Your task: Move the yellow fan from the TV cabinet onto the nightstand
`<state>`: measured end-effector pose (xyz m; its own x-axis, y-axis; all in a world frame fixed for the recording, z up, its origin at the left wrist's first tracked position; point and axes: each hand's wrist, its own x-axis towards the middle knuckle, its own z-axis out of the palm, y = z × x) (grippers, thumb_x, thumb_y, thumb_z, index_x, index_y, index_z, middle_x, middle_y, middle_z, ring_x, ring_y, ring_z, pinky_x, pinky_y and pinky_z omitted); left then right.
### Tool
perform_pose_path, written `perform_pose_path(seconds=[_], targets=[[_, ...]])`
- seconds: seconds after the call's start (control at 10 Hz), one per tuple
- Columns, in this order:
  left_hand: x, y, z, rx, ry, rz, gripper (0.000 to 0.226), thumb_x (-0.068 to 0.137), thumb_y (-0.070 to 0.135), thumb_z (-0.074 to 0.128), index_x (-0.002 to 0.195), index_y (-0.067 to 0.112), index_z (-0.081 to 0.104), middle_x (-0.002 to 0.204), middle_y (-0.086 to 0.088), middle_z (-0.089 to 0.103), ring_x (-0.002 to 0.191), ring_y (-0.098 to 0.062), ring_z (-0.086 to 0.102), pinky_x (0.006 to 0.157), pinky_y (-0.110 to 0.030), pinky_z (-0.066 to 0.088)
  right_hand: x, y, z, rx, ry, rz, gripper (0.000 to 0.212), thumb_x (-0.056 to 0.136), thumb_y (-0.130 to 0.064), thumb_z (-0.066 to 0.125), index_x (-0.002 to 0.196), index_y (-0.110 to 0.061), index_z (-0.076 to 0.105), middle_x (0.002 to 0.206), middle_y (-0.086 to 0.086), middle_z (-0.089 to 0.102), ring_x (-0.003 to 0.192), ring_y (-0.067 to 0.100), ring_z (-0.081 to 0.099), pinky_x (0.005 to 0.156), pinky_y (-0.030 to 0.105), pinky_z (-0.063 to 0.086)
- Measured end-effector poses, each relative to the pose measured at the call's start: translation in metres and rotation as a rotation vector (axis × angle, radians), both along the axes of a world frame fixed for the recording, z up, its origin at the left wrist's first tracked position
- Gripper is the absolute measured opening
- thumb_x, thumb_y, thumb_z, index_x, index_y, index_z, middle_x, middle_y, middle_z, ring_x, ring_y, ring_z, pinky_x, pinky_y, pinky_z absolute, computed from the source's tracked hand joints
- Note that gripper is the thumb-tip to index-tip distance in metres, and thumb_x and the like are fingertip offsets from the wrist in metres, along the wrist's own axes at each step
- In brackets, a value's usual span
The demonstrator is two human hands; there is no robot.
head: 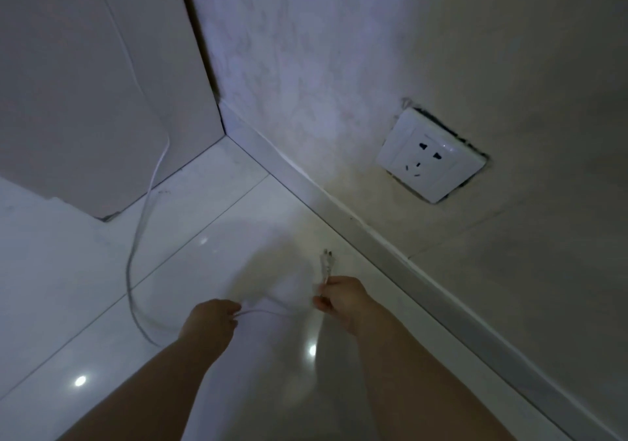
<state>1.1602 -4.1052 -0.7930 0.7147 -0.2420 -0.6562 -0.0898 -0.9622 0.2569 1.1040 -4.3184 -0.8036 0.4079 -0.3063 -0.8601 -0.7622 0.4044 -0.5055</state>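
The right hand (339,299) pinches the plug (325,265), the left hand (212,318) grips the cord (136,236) trailing toward ten o'clock; it looks light and limp, best gathered near the plug.

Bare forearms, sleeveless, ringless hands (212,318)

Room corner, floor level: non-task fixtures as I see them.
I note a white wall socket (431,155) on the right wall (509,49), baseboard (339,209) beneath it, glossy tiled floor (68,287) near, and a pale cabinet panel (85,83) far left.
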Motion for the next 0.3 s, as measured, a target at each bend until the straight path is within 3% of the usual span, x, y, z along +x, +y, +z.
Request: perform_pose_path(seconds=[0.1,0.2,0.3], targets=[[0.001,-0.004,0.005,-0.036,0.054,0.010,0.044,0.089,0.029,0.055,0.132,0.020,0.050,0.139,-0.004,0.052,0.127,-0.018,0.048,0.102,-0.020,0.031,-0.002,0.000,0.001,-0.032,0.052,0.066,0.018,0.080,0.001,0.061,0.064,-0.005,0.057,0.061,0.013,0.052,0.051,0.018,0.053,0.059,0.031,0.049],[0.002,-0.008,0.011,-0.172,0.060,0.086,0.044,0.086,0.030,0.060,0.128,0.020,0.054,0.135,-0.004,0.056,0.124,-0.019,0.052,0.103,-0.022,0.033,-0.007,-0.001,0.002,-0.156,0.083,0.202,0.004,0.079,-0.011,0.061,0.079,-0.007,0.062,0.069,0.016,0.059,0.058,0.025,0.057,0.068,0.038,0.051],[-0.001,-0.010,0.037,-0.325,0.030,0.172,0.046,0.083,0.028,0.064,0.128,0.020,0.055,0.130,-0.005,0.060,0.118,-0.017,0.057,0.099,-0.021,0.035,-0.009,0.002,0.021,-0.273,0.022,0.305,0.041,0.079,-0.022,0.065,0.117,-0.009,0.059,0.114,0.014,0.062,0.097,0.025,0.060,0.090,0.038,0.048]])
